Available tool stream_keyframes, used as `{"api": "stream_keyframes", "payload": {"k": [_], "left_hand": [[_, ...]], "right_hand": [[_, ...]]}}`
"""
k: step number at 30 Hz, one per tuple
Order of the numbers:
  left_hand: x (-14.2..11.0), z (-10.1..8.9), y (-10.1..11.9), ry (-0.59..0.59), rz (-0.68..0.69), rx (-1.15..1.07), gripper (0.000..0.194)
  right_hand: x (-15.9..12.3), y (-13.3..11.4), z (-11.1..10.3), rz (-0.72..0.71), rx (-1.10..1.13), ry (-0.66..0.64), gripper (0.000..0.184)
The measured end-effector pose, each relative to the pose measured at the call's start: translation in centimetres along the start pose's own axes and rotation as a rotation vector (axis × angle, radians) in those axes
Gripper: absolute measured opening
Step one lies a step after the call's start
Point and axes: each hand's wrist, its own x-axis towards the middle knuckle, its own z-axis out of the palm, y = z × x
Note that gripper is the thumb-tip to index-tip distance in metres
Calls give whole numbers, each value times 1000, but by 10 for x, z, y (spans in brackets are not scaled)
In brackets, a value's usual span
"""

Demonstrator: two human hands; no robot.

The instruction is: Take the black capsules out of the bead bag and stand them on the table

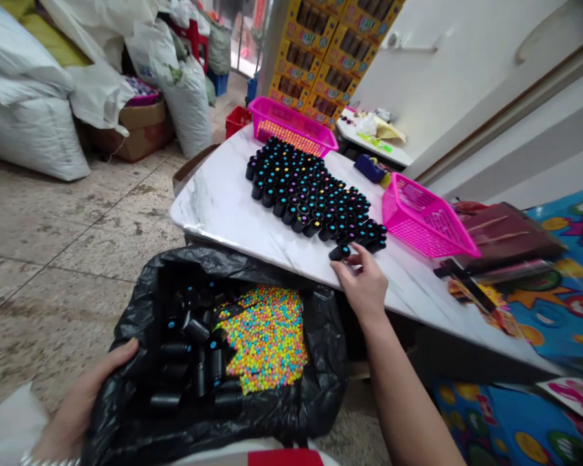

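Between the thumb and fingers of my right hand (364, 285) is a small black cylinder (340, 252) with a blue dot on top, at the front edge of a dense group of similar black cylinders (301, 194) standing on the white marbled table (223, 200). Their tops carry blue, purple or yellow dots. My left hand (92, 388) grips the left rim of a box lined with a black plastic bag (320, 362). Inside it, loose black cylinders (194, 327) lie on the left and many small coloured beads (267, 336) fill the right.
Two pink baskets stand on the table, one at the far edge (291, 129) and one at the right (422, 217). Stacked yellow boxes (320, 58) rise behind. White sacks (24, 123) and a cardboard box (140, 129) occupy the left floor. Blue printed packaging (558, 298) lies at right.
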Motion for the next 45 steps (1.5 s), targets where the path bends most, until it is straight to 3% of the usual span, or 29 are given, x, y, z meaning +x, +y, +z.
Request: {"api": "stream_keyframes", "payload": {"k": [2, 5, 6, 11, 14, 17, 19, 21, 25, 29, 32, 38, 42, 45], "left_hand": [[-10, 3, -4, 37, -168, -176, 37], [-15, 4, -6, -32, -172, -290, 21], [-14, 4, -6, -58, -139, -278, 19], [-15, 2, -9, -172, -50, -178, 19], [-16, 2, -11, -199, -32, -162, 20], [-14, 2, -12, -172, -13, -196, 19], [-11, 3, -10, -153, 1, -227, 19], [-9, 4, -8, -154, -1, -240, 19], [-6, 2, -7, -198, -28, -223, 21], [-4, -2, -8, -194, -11, -221, 20], [-4, -1, -6, -166, -7, -234, 22], [-6, -2, -3, -215, -25, -194, 19], [-6, -6, -7, -231, -46, -220, 19], [-8, -3, -6, -232, -50, -218, 19]], "right_hand": [[-10, -8, -6, 1, -18, 53, 52], [-34, -36, -13, -37, -1, 116, 40], [-43, -48, -13, -83, 43, 50, 34], [-80, -106, 12, -497, 263, -614, 21], [-91, -125, 28, -567, 286, -827, 22], [-97, -134, 36, -476, 279, -978, 26], [-99, -138, 43, -440, 284, -1021, 35], [-99, -141, 52, -439, 338, -1048, 32], [-88, -135, 63, -508, 509, -1126, 19], [-75, -118, 59, -645, 621, -1274, 38], [-78, -115, 61, -701, 593, -1259, 46], [-85, -123, 62, -709, 519, -1154, 33], [-69, -99, 43, -712, 405, -1042, 34], [-68, -77, 34, -797, 215, -947, 36]]}}
